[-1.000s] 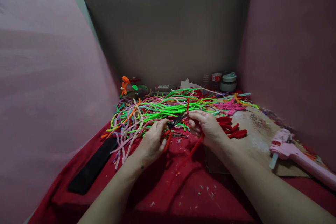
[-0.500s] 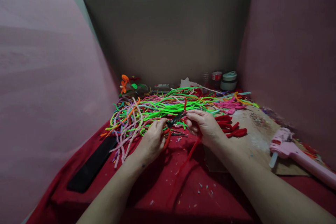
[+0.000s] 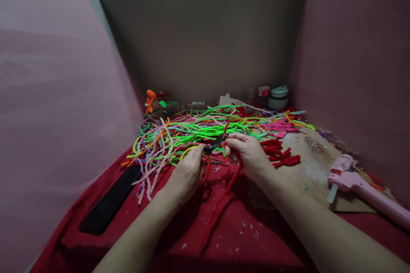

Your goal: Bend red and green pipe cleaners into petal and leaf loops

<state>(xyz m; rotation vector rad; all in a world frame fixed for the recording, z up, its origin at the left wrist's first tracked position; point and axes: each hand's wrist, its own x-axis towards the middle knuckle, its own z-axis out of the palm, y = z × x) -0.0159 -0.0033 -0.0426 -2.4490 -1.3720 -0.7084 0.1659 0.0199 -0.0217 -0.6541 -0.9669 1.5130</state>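
My left hand [image 3: 188, 168] is closed around the red-orange handles of a pair of dark-jawed pliers [image 3: 214, 145], whose jaws point up and to the right. Between the fingertips of my right hand [image 3: 245, 151] is a red pipe cleaner [image 3: 231, 182]. Its short end rises past the jaws, while the long tail hangs down over the red cloth [image 3: 179, 239]. The jaw tips meet the pipe cleaner close to my right fingertips; I cannot tell whether they are closed on it. Just behind both hands lies a heap of green and mixed-colour pipe cleaners [image 3: 205, 130].
Finished-looking red loops [image 3: 283, 155] lie on a cardboard sheet [image 3: 309, 179] at right, beside a pink glue gun [image 3: 352, 179]. A long black object [image 3: 110, 202] is at left. Orange flowers [image 3: 150, 100] and a lidded cup [image 3: 278, 97] stand at the back.
Both hands keep nearly the same place and grip. The left hand has turned slightly around the handles, and the view has shifted a little.
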